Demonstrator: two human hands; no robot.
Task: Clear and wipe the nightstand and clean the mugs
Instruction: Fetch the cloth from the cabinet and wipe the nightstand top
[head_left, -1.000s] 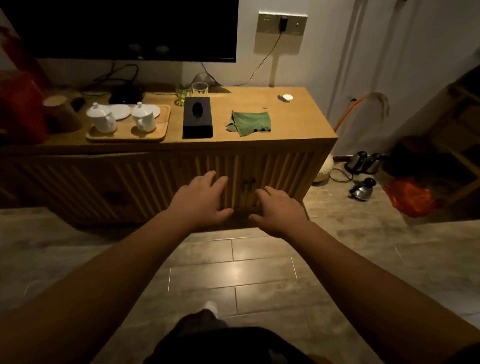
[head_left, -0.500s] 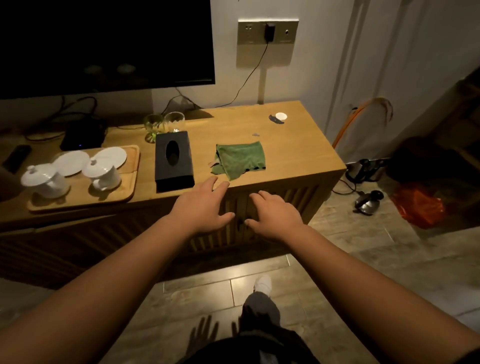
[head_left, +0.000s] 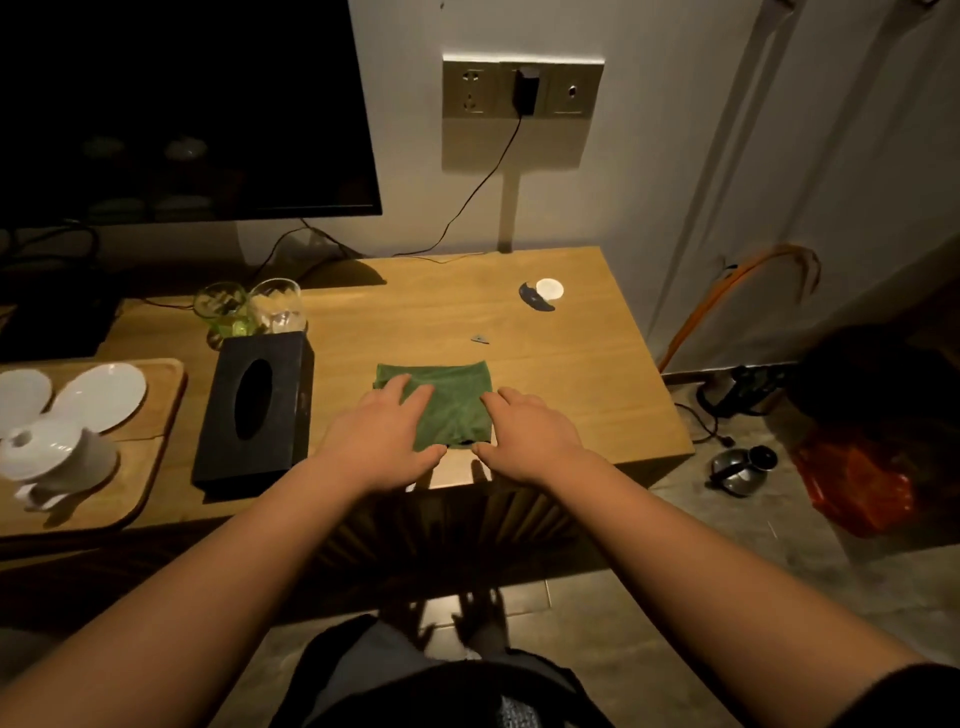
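A green cloth (head_left: 447, 402) lies flat on the wooden bench (head_left: 582, 374), near its front edge. Both hands sit over the cloth's near corners: the left hand (head_left: 379, 441) on its left side, the right hand (head_left: 530, 436) on its right side. The fingers of both hands are spread and nearly straight, palms down, holding nothing; whether they press the cloth or hang just above it cannot be told.

Just left of the cloth stands a black tissue box (head_left: 254, 410). Beyond the box, further from the front edge than the cloth, stand two glasses (head_left: 249, 309), one greenish and one clear, touching each other. Further left of the box, a wooden tray (head_left: 156, 421) carries two white saucers (head_left: 98, 395) and a white lidded mug (head_left: 54, 460) at the tray's near end.

Right of and beyond the cloth, toward the wall, lies a small white disc (head_left: 549, 289) with a dark curved piece touching it. A tiny scrap (head_left: 479, 339) lies between the disc and the cloth.
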